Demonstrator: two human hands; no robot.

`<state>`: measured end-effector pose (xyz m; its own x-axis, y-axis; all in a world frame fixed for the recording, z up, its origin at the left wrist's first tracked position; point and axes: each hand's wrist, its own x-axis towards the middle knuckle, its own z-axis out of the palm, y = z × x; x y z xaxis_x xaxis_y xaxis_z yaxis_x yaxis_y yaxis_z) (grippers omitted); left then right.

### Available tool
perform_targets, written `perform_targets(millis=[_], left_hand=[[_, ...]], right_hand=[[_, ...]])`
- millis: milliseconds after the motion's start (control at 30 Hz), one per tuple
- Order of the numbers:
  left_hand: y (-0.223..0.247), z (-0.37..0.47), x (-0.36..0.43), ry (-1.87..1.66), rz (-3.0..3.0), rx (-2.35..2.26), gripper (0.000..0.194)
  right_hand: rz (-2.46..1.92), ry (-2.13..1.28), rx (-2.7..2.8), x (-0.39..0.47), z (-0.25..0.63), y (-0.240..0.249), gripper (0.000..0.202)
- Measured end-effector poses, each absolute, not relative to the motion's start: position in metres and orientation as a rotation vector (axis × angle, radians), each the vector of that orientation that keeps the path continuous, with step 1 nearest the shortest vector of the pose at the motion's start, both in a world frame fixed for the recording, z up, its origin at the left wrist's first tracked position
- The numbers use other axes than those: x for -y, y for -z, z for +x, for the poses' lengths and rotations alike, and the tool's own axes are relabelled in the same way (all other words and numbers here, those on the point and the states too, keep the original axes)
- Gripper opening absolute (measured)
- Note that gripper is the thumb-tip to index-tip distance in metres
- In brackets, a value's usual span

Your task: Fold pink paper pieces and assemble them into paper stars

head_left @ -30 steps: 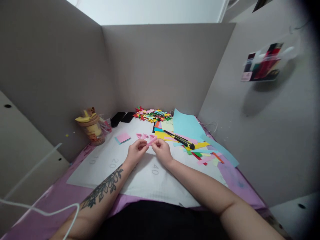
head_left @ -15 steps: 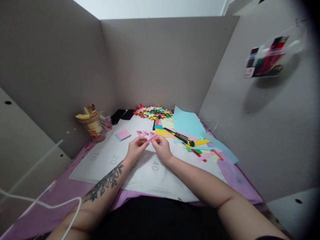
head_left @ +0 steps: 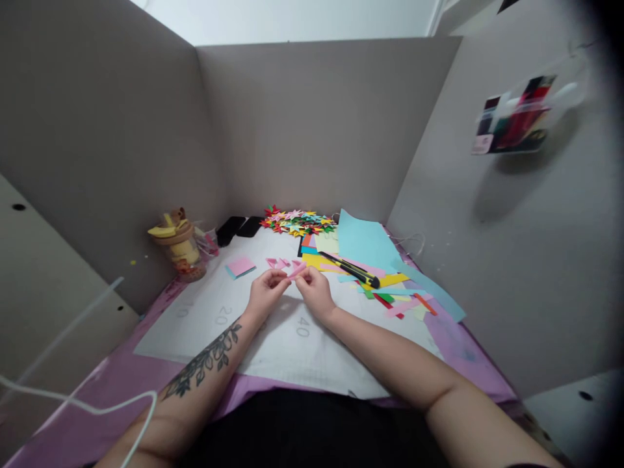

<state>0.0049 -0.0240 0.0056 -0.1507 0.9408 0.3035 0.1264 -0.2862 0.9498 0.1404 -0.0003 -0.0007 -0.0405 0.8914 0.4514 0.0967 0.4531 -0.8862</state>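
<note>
A small folded piece of pink paper (head_left: 297, 270) is pinched between both hands above the white mat. My left hand (head_left: 267, 288) grips its left end with thumb and fingertips; my right hand (head_left: 314, 292) holds the other end the same way. Just beyond the fingertips lie a few small folded pink paper pieces (head_left: 277, 262). To the left rests a little stack of square paper (head_left: 240, 267), pink on top with blue beneath. The fingers partly cover the held paper, so its full shape is hidden.
A heap of colourful folded paper stars (head_left: 297, 221) lies at the back, with two black phones (head_left: 231, 231) beside it. A yellow-black utility knife (head_left: 351, 270) rests on paper strips (head_left: 390, 296) and a blue sheet (head_left: 365, 240). A lidded cup (head_left: 182, 250) stands left; a white cable (head_left: 97, 409) crosses my left arm.
The camera view has tipped slightly, so everything sits a little lower. Both hands keep their hold on the pink paper with hardly any visible movement.
</note>
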Motion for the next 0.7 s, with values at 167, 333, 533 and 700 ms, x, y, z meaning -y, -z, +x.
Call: perform_targets(millis=[167,333,533,700], left_hand=[[-0.0029,0.0058,0.023,-1.518,1.41,-1.242,0.025],[-0.0007,0.0057,0.0228,-1.505,1.404,-1.246,0.024],[-0.0005,0.0098,0.0214,-1.511,1.411,-1.237,0.027],[0.0006,0.0125,0.0204,-1.474,1.425,-1.284,0.026]], right_hand=[[-0.936,-0.806,1.487,-0.0011,0.1403,0.0034,0.009],[-0.968,-0.808,1.472,-0.0001,0.1393,0.003,0.008],[-0.968,-0.818,1.474,-0.0001,0.1386,0.0031,0.006],[-0.977,-0.825,1.486,0.001,0.1386,0.0043,0.006]])
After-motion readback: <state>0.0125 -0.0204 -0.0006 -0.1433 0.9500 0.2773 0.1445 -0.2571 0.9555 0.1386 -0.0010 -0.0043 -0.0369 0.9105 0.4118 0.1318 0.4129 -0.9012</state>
